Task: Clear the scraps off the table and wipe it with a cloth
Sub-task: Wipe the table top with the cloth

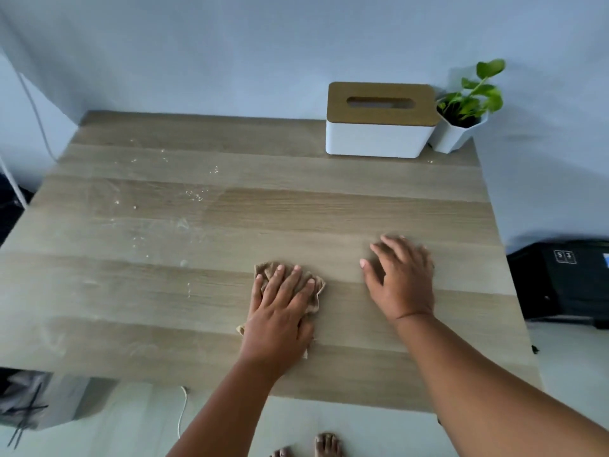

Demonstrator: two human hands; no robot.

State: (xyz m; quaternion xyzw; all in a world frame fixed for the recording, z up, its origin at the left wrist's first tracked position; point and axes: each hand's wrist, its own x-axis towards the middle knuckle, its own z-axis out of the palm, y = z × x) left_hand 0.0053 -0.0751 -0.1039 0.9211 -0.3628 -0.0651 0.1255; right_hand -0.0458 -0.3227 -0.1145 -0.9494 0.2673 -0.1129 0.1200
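Left hand (280, 311) pressing flat, fingers (290, 278) straight, on a crumpled tan cloth (316, 288) near the front edge of the wooden counter (329, 206). Right hand (400, 275) just beside, fingers spread wide, palm down on bare wood. Pale crumbs (197, 194) scattered toward the left edge. White tissue box (379, 122) and potted plant (464, 110) at the far right corner.

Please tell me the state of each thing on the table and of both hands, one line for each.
cloth: crumpled, flat under the left hand.
left hand: fingers straight, pressing the cloth.
right hand: fingers spread, resting on bare wood.
table: crumbs and smears on its left part.
tissue box: lid on, no tissue showing.
potted plant: upright, beside the box.
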